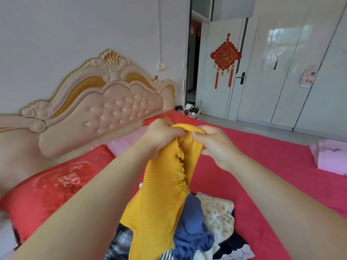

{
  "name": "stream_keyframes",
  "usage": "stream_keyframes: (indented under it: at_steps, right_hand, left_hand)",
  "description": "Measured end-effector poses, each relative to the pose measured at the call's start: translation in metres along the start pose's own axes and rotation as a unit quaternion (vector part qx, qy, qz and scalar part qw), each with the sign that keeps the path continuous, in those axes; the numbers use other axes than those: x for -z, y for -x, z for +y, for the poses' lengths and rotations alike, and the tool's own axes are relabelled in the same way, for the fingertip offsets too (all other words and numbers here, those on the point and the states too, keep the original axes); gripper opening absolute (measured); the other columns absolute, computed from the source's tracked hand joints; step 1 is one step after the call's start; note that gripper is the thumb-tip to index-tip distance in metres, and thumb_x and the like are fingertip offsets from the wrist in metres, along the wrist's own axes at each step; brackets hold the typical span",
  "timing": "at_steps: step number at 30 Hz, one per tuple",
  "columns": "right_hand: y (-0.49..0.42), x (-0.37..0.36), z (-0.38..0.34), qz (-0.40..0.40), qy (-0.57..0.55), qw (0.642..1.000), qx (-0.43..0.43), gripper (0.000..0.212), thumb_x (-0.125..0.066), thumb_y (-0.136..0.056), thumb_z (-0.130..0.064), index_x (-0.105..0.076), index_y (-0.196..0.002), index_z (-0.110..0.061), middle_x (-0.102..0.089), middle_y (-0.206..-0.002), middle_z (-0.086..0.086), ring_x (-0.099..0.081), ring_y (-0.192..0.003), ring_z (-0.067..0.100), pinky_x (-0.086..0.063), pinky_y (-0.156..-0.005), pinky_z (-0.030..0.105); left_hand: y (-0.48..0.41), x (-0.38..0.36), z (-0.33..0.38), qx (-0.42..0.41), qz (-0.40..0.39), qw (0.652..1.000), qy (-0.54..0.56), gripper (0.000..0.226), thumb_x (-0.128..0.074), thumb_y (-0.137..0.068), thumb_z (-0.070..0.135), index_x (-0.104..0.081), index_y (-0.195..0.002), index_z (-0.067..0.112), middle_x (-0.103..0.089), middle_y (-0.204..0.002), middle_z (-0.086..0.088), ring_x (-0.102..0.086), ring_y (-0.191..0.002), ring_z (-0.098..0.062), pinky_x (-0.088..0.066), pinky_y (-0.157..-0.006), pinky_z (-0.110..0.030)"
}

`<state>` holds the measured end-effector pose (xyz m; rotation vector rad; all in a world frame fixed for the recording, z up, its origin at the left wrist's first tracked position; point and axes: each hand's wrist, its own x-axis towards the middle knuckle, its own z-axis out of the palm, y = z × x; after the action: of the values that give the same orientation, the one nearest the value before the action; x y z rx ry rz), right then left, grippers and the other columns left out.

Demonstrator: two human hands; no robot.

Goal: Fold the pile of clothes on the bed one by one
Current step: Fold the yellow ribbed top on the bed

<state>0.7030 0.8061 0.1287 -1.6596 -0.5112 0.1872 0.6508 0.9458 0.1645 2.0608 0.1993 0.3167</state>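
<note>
— Where is the yellow garment now?
— It is lifted above the pile. The left hand clutches its top edge with curled fingers, and the right hand pinches the same edge just beside. It hangs down and covers the middle of the pile.
— And around it?
— A blue garment, a floral cloth and a plaid piece lie on the red bed sheet. A red pillow is left, near the headboard. A pink folded cloth rests well apart, right.

Close head view, forward-down over the bed
</note>
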Motion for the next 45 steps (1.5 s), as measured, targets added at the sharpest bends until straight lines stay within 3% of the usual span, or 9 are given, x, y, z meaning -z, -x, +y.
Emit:
stream_keyframes:
  at_steps: [10,16,23,28,30,35,39,42,45]
  right_hand:
    - [0.053,0.104,-0.06,0.224,0.173,0.954,0.099,0.026,-0.049,-0.086,-0.009,-0.057,-0.07,-0.029,-0.055,-0.074,-0.002,-0.052,-0.078,0.017,-0.039,-0.069,0.033]
    - [0.111,0.161,-0.081,0.249,0.195,0.944,0.089,0.025,-0.05,-0.083,-0.008,-0.06,-0.07,-0.027,-0.056,-0.072,-0.001,-0.053,-0.074,0.018,-0.042,-0.071,0.034]
    - [0.175,0.233,-0.068,0.281,0.241,0.929,0.016,0.024,-0.05,-0.085,-0.008,-0.063,-0.077,-0.027,-0.063,-0.098,-0.001,-0.056,-0.097,0.016,-0.042,-0.083,0.03]
    - [0.231,0.261,-0.024,0.135,0.478,0.865,-0.072,0.037,-0.063,-0.083,-0.006,-0.061,-0.118,-0.017,-0.058,-0.117,-0.003,-0.051,-0.112,0.013,-0.03,-0.078,0.012]
    - [0.253,0.255,-0.006,0.075,0.504,0.859,-0.06,0.028,-0.07,-0.078,-0.01,-0.062,-0.102,-0.023,-0.06,-0.103,-0.004,-0.055,-0.1,0.016,-0.035,-0.075,0.021]
    - [0.28,0.245,0.02,0.156,0.375,0.913,0.038,0.005,-0.058,-0.083,0.0,-0.061,-0.087,-0.002,-0.067,-0.083,0.007,-0.06,-0.079,0.019,-0.046,-0.071,0.035]
    - [0.277,0.249,0.0,0.238,0.239,0.941,0.031,0.014,-0.051,-0.09,-0.006,-0.058,-0.087,-0.018,-0.06,-0.085,-0.004,-0.054,-0.08,0.009,-0.044,-0.075,0.031]
    - [0.272,0.255,-0.022,0.267,0.244,0.931,0.049,0.017,-0.051,-0.093,-0.019,-0.056,-0.078,-0.013,-0.056,-0.076,0.0,-0.05,-0.071,0.012,-0.038,-0.067,0.031]
    - [0.262,0.258,-0.042,0.283,0.253,0.923,0.067,0.027,-0.05,-0.094,-0.022,-0.054,-0.075,-0.005,-0.051,-0.072,0.007,-0.048,-0.07,0.017,-0.037,-0.066,0.033]
  left_hand:
    - [0.019,-0.053,-0.012,-0.121,-0.007,0.955,-0.272,0.02,-0.062,-0.076,0.01,-0.054,-0.095,0.009,-0.057,-0.078,-0.004,-0.053,-0.079,-0.025,-0.032,-0.054,-0.024]
    - [0.045,-0.108,-0.009,-0.024,-0.092,0.995,0.037,0.018,-0.052,-0.085,0.005,-0.057,-0.075,0.019,-0.062,-0.076,-0.004,-0.059,-0.074,-0.02,-0.054,-0.074,-0.038]
    - [0.082,-0.171,0.055,-0.026,-0.162,0.96,0.226,0.027,-0.039,-0.089,-0.004,-0.055,-0.074,0.012,-0.052,-0.054,0.001,-0.047,-0.047,-0.011,-0.035,-0.046,-0.02]
    - [0.109,-0.206,0.122,-0.025,-0.267,0.904,0.332,0.022,-0.041,-0.088,-0.01,-0.058,-0.082,0.003,-0.055,-0.06,-0.008,-0.055,-0.045,-0.012,-0.047,-0.046,-0.017]
    - [0.12,-0.223,0.142,-0.027,-0.298,0.892,0.339,0.021,-0.042,-0.088,-0.011,-0.058,-0.081,0.002,-0.056,-0.058,-0.008,-0.055,-0.043,-0.013,-0.048,-0.046,-0.018]
    - [0.136,-0.258,0.165,-0.017,-0.311,0.897,0.314,0.023,-0.045,-0.091,-0.008,-0.056,-0.074,0.005,-0.053,-0.057,-0.007,-0.054,-0.042,-0.012,-0.049,-0.046,-0.018]
    - [0.131,-0.258,0.143,0.001,-0.296,0.904,0.307,0.029,-0.044,-0.092,-0.005,-0.057,-0.069,0.005,-0.054,-0.052,-0.005,-0.049,-0.039,-0.012,-0.04,-0.041,-0.016]
    - [0.129,-0.259,0.111,-0.011,-0.29,0.921,0.262,0.015,-0.05,-0.095,0.012,-0.062,-0.087,0.009,-0.058,-0.071,-0.007,-0.052,-0.059,-0.017,-0.041,-0.056,-0.027]
    - [0.134,-0.261,0.07,-0.027,-0.337,0.905,0.257,0.06,-0.045,-0.08,0.063,-0.057,-0.117,0.016,-0.069,-0.094,0.003,-0.064,-0.087,-0.012,-0.05,-0.075,-0.025]
